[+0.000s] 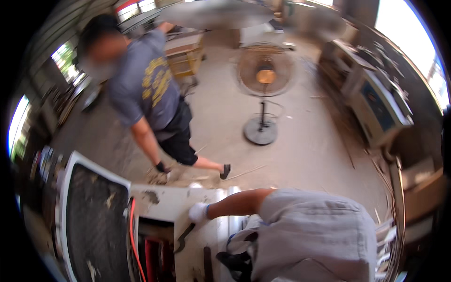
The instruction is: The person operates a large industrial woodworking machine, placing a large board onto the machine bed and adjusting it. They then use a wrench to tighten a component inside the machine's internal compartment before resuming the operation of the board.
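Neither of my hands shows in the head view. Just below me a person in a grey shirt (pixel 310 235) bends over a white machine (pixel 164 202). Their bare forearm stretches left, and its white-gloved hand (pixel 198 212) rests on the machine's top. A dark wrench-like tool (pixel 183 238) lies on the white surface just under that glove. A second person in a grey T-shirt with yellow print (pixel 145 84) and black shorts stoops at the far side, a dark-gloved hand (pixel 162 167) down by the machine's edge.
A dark mesh panel in a white frame (pixel 94 216) is at the left, with a red cable (pixel 133 235) beside it. A pedestal fan (pixel 264 70) stands on the concrete floor. Benches and cabinets (pixel 380 108) line the right wall, and scrap strips lie on the floor.
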`<move>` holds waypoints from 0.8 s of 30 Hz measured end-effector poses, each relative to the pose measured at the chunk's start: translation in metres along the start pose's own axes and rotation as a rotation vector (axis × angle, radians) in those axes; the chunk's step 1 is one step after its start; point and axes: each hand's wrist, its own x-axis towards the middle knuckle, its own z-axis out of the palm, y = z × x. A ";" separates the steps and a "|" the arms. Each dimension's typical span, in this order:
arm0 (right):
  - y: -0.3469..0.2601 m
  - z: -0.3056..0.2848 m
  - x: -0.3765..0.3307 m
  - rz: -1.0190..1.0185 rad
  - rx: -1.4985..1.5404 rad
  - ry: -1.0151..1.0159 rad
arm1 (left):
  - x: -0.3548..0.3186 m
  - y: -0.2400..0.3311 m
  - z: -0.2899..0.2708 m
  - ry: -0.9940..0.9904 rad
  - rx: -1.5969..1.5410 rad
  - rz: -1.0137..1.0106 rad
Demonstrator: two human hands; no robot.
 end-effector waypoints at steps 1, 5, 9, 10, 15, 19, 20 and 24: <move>0.006 0.000 -0.006 -0.006 0.003 -0.007 | -0.008 -0.006 0.003 -0.006 -0.014 -0.007; 0.005 -0.015 -0.015 0.062 -0.070 -0.095 | 0.017 0.027 -0.026 0.150 -0.260 0.025; 0.003 0.000 -0.007 -0.001 -0.072 -0.092 | 0.008 0.018 -0.030 0.197 -0.247 0.050; 0.004 -0.001 -0.005 -0.026 -0.061 -0.073 | 0.007 0.017 -0.029 0.185 -0.249 0.031; -0.013 -0.028 -0.019 -0.138 -0.011 -0.050 | -0.002 0.027 -0.026 0.181 -0.160 -0.097; 0.000 -0.018 -0.016 -0.163 -0.043 -0.018 | -0.008 0.051 -0.020 0.250 -0.101 -0.279; 0.004 -0.012 -0.015 -0.156 -0.054 -0.017 | -0.008 0.057 -0.020 0.272 -0.091 -0.319; 0.014 -0.005 -0.014 -0.228 0.003 0.011 | -0.005 0.074 -0.017 0.328 -0.193 -0.478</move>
